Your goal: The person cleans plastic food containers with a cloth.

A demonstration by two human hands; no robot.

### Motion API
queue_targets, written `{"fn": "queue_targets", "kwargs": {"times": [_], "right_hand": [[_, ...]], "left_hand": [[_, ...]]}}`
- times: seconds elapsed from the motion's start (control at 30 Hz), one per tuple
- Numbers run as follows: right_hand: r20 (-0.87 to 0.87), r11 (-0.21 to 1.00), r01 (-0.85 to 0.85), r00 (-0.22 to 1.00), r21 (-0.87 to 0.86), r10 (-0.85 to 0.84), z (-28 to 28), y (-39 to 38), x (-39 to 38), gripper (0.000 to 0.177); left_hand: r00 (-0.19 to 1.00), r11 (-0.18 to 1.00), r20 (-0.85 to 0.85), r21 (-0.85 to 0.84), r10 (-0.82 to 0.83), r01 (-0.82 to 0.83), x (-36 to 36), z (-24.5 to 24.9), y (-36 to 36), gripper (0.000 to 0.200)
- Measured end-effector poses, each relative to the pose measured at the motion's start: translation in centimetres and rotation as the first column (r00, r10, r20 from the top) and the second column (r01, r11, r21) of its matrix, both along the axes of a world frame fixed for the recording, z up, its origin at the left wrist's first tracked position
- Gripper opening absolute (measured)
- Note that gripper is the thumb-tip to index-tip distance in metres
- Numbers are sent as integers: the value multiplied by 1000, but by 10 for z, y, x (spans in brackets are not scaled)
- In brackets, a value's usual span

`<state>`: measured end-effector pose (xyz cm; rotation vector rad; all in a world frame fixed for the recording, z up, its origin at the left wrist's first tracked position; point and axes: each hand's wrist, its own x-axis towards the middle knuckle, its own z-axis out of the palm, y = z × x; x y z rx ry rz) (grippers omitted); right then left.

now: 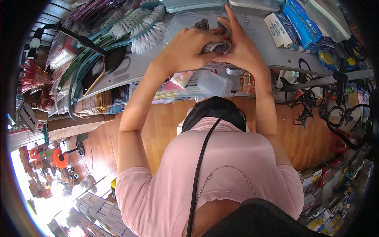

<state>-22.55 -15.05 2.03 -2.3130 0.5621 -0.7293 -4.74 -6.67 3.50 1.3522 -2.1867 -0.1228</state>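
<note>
A crumpled grey cloth (216,48) is bunched between my two hands above the shelf. My left hand (189,46) has its fingers curled around the cloth from the left. On the other side, my right hand (242,49) presses against it with the thumb side, and its index finger points up and away. Behind and below the hands a clear plastic container (177,24) rests on the grey shelf (138,63). The hands hide part of the container and of the cloth.
White-bristled brushes (148,33) lie left of my hands. More plastic boxes (193,4) stand at the back. A blue box (302,23) and a white box (278,29) are to the right. Lower down are a clear container (215,83) and black hooks (306,100).
</note>
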Motion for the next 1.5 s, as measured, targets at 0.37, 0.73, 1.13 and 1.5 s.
{"fn": "queue_targets", "kwargs": {"times": [0.37, 0.73, 1.13, 1.5], "right_hand": [[-36, 998, 35, 999, -49, -37, -4, -2, 3, 138], [76, 980, 60, 996, -190, -46, -27, -9, 10, 119], [43, 1000, -27, 999, -6, 27, -6, -7, 3, 118], [17, 999, -24, 1000, -47, 25, -7, -10, 2, 133]], "left_hand": [[994, 990, -98, 121, -57, 69, 52, 8, 43, 40], [840, 811, 37, -287, 541, -510, 25, -6, 4, 32], [992, 1000, -124, 8, 31, -30, 23, -6, 18, 36], [946, 988, -295, -36, 131, -148, -4, -10, -21, 42]]}}
